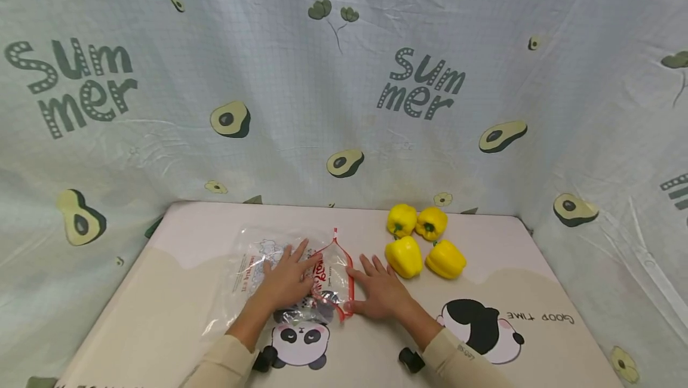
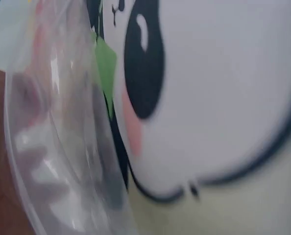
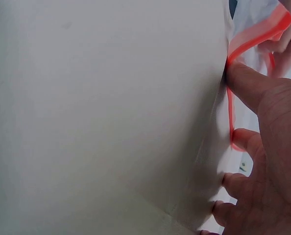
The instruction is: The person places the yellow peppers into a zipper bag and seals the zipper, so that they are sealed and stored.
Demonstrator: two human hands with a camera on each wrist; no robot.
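Observation:
A clear zip bag [image 1: 335, 274] with a red zip edge and red print lies on the table, its mouth spread apart toward the right. Spread fingers of my left hand [image 1: 288, 279] rest on the bag's middle. At the red edge is my right hand [image 1: 383, 293], thumb and forefinger touching the rim, the other fingers on the table. The right wrist view shows that thumb [image 3: 251, 85] against the red zip strip [image 3: 263, 32]. Crumpled clear plastic [image 2: 62, 147] fills the left part of the left wrist view.
Several yellow bell peppers [image 1: 404, 256] stand grouped just beyond my right hand. The pale table [image 1: 177, 268] carries panda and dog prints. A cloth [image 1: 279, 65] with avocado prints hangs behind it and at both sides. Dark wrist devices [image 1: 411, 360] sit below my wrists.

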